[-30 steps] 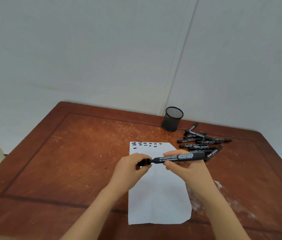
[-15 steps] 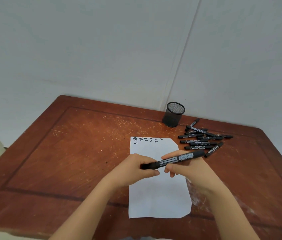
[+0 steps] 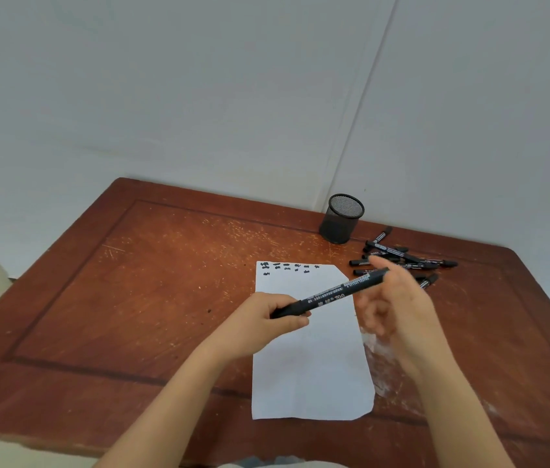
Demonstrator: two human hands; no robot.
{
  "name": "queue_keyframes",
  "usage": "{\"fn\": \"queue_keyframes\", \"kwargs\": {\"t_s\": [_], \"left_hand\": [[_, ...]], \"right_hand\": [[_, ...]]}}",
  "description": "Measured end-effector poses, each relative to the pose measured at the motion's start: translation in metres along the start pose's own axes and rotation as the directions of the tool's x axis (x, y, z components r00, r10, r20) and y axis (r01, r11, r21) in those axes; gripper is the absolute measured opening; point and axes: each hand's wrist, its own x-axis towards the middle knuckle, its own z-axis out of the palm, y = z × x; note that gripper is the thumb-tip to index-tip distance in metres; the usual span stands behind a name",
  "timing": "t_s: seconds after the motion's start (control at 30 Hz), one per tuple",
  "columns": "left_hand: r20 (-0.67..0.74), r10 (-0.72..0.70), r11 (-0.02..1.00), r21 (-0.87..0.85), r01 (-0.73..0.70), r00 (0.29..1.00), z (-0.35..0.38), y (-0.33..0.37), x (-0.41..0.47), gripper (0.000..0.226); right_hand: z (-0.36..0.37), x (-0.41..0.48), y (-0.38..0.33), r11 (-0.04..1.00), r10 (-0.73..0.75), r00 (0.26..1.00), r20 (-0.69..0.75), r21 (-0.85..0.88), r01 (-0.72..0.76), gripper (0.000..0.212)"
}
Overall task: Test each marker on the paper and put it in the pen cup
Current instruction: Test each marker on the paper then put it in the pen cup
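Half a second ago both hands held the marker [image 3: 331, 293] between them. Now only the left grip [image 3: 260, 319] has it, fingers and thumb curled round its lower left end. The right grip [image 3: 398, 305] has come off the barrel and sits just right of it, fingers spread and loose, holding nothing. That hand is blurred, and we cannot tell whether its forefinger touches the marker's far end. The marker also slants more steeply than before, rising from the left grip toward the upper right.

The marker is in the middle of the frame, in the air above the upper half of the paper [image 3: 310, 366]. It is black and slim, with white print and a pale label strip along the barrel. The end inside the left grip is hidden, so we cannot tell whether it is capped.

The paper lies flat on the desk [image 3: 131, 298], as before, with a short row of small black test marks [image 3: 283, 266] along its top edge and one more at the left just below the row. The black mesh pen cup [image 3: 343, 221] stands upright at the desk's far edge, up and right of the paper. Just right of the cup lies a loose heap of black markers [image 3: 402, 258], partly behind the right grip.
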Motion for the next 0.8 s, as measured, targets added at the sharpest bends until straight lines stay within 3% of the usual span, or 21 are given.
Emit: {"fn": "queue_keyframes", "kwargs": {"t_s": [0.1, 0.17, 0.4, 0.67, 0.7, 0.8], "left_hand": [[-0.004, 0.003, 0.999, 0.043, -0.003, 1.0, -0.003, -0.004, 0.0, 0.024], [0.013, 0.002, 0.998, 0.062, -0.003, 1.0, -0.005, -0.003, -0.001, 0.023], [0.122, -0.005, 0.986, 0.166, -0.016, 0.992, -0.024, -0.001, -0.006, 0.017], [0.066, 0.082, 0.939, 0.328, -0.1, 0.994, -0.021, 0.0, -0.013, 0.016], [0.059, 0.106, 0.926, 0.358, -0.12, 0.993, -0.021, 0.001, -0.014, 0.015], [0.076, 0.164, 0.864, 0.469, -0.18, 0.984, -0.021, 0.002, -0.014, 0.022]], "right_hand": [[-0.009, -0.001, -0.006, 0.975, -0.102, 0.994, 0.038, -0.197, 0.107, 0.021], [-0.011, -0.002, -0.007, 0.954, -0.091, 0.99, 0.11, -0.277, 0.118, 0.021], [-0.022, 0.004, -0.011, 0.955, 0.072, 0.937, 0.341, -0.296, 0.034, 0.017], [-0.021, 0.016, -0.01, 0.985, 0.061, 0.916, 0.397, -0.175, 0.01, 0.01], [-0.022, 0.017, -0.01, 0.988, 0.063, 0.905, 0.42, -0.157, 0.004, 0.015], [-0.026, 0.022, -0.006, 0.991, 0.067, 0.892, 0.447, -0.133, -0.008, 0.067]]}}
